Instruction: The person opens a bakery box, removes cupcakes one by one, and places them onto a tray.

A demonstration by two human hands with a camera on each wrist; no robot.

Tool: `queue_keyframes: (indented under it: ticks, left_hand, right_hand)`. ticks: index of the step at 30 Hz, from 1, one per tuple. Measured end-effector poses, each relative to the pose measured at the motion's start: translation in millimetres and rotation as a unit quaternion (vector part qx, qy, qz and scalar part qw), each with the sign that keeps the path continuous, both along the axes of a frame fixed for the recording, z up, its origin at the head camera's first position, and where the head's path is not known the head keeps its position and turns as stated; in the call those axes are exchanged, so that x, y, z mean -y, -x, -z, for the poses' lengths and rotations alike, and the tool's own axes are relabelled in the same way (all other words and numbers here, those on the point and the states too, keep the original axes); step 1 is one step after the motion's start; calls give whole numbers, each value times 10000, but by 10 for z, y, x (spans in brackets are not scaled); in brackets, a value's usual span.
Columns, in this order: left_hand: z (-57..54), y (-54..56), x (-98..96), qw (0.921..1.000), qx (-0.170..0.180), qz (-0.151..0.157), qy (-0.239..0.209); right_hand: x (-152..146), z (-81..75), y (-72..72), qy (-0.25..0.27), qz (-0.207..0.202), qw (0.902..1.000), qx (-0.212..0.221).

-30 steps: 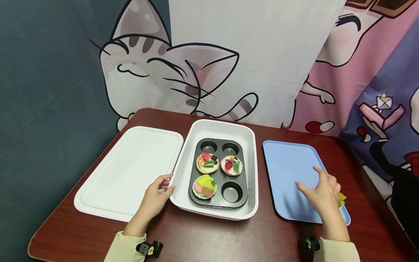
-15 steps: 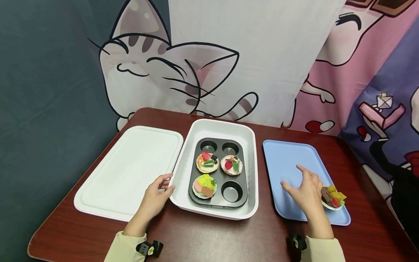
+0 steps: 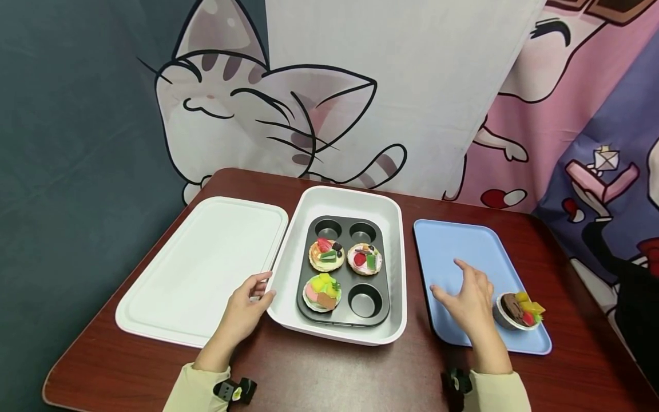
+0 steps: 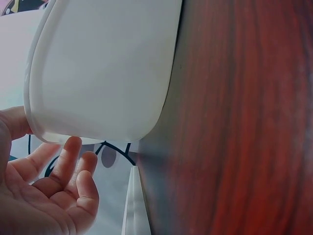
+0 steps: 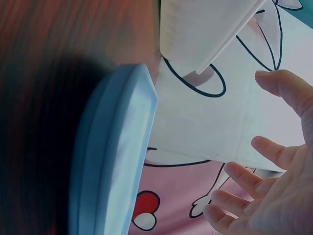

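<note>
My left hand (image 3: 246, 308) holds the near left corner of a deep white basin (image 3: 337, 339), its thumb and fingers at the rim. In the left wrist view the basin's outer wall (image 4: 105, 73) fills the top. Inside the basin lies a dark muffin tin (image 3: 344, 286) with several cups. Three toy fruit tarts sit in it: one with strawberry (image 3: 326, 256), one with a red berry (image 3: 364, 259), one with yellow fruit (image 3: 322, 293). Over a blue tray (image 3: 453, 240) my right hand (image 3: 471, 297) hovers with fingers spread, holding nothing. Right of it, a chocolate-and-fruit cup (image 3: 515, 312) stands on that tray.
A flat white tray or lid (image 3: 201, 269) lies left of the basin. All of it rests on a dark red-brown wooden table (image 3: 355, 377). Behind hangs a cartoon cat curtain (image 3: 216, 114), with a pink and blue printed cloth (image 3: 556, 126) at the right.
My right hand has moved left across the blue tray, away from the chocolate-and-fruit cup, which is now in plain sight. The left hand has stayed at the basin's corner.
</note>
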State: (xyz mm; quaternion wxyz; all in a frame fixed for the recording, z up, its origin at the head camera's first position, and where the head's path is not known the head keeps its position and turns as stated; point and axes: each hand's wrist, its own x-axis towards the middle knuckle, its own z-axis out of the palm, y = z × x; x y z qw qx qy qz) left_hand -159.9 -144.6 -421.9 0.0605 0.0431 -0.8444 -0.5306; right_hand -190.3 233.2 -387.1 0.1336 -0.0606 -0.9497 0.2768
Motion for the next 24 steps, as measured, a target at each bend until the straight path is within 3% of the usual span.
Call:
queue_keyframes:
  ticks: [24]
  left_hand:
    - [9,-4,5,9999,-82,23,78]
  right_hand:
    - [208,65,-17,155,-487,9983,-292]
